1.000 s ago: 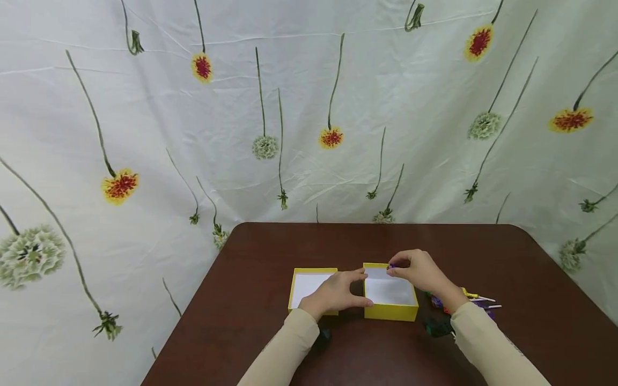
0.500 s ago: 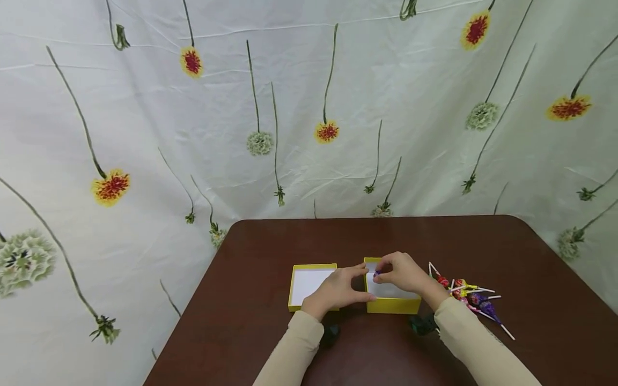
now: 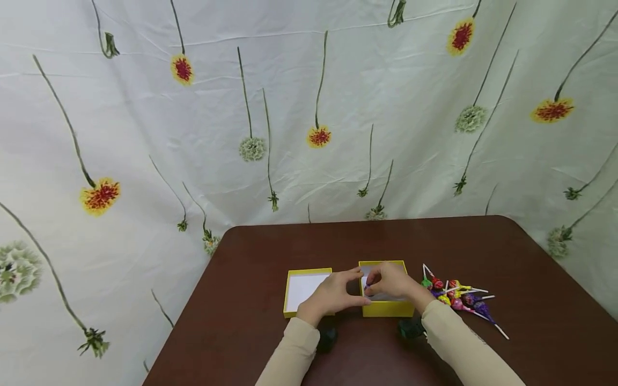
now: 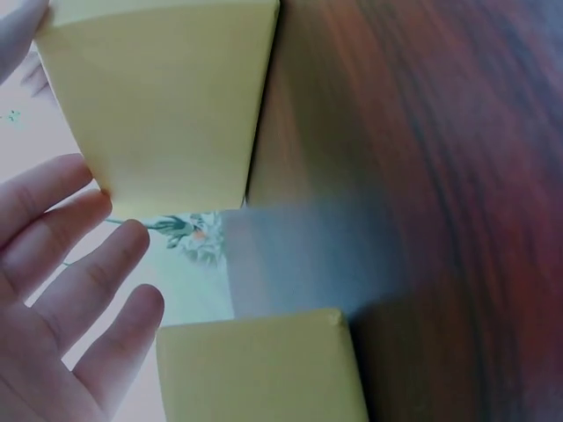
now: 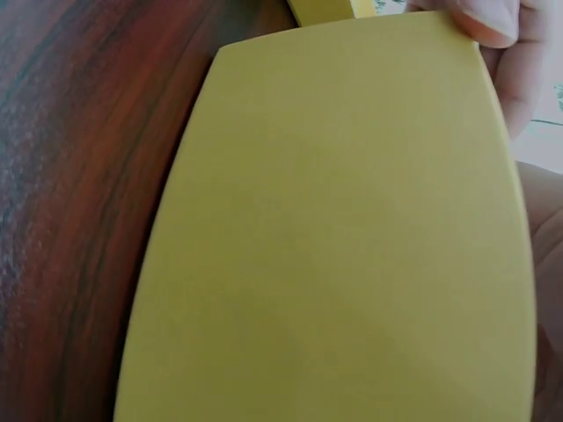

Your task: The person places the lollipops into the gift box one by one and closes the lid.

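Observation:
My right hand reaches over the open yellow box and pinches a small purple-wrapped lollipop inside its left part; the fingers mostly hide it. My left hand is at the box's left side, thumb near the front corner and index finger farther back on the rim. In the left wrist view, that hand's fingers are spread and fairly straight, two of them right at the box edge. The box's yellow outer wall fills the right wrist view, with a right thumb tip over its rim.
Left of the box lies a shallow yellow lid, white inside, partly behind my left hand. Several lollipops in coloured wrappers lie in a pile to the right on the brown table. A flowered cloth hangs behind.
My right hand has moved left and lower into the box with the lollipop, uncovering the pile on the right. My left hand stays at the box's left side.

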A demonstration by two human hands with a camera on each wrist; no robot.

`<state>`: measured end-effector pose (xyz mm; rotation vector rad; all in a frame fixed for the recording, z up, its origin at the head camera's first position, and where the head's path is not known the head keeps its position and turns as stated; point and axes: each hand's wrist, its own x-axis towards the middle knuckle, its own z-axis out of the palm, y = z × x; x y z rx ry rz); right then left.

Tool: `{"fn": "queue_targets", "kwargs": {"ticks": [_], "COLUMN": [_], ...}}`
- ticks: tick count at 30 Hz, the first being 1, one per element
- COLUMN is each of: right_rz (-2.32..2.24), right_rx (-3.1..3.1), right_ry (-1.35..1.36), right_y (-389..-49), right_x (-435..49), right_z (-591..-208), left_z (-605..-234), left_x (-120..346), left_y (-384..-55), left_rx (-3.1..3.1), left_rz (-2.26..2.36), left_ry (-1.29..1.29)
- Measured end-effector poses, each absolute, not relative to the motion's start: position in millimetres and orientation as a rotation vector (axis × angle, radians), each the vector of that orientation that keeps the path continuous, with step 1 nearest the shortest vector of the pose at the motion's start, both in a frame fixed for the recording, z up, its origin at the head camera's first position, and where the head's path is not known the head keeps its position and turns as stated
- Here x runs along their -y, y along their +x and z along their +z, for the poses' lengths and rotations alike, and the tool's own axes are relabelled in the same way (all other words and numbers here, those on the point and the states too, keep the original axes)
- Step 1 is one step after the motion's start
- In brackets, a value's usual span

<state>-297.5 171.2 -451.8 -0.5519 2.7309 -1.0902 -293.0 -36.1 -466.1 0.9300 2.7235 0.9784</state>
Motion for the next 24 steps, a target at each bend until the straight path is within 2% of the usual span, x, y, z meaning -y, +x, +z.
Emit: {"fn": "queue_targets", "kwargs": {"ticks": [24], "right_rz": [-1.109], "right_rx": [-2.660], "right_ry": [-0.628], "right_y": [-298.0], "right_x": [-164.2], "right_z": [-465.6], "left_z": [-467.8], "left_x": [37.3], "left_y": [-290.5], "left_rx": [-2.701], "left_rz": [1.034], "left_ry": [0.906]}}
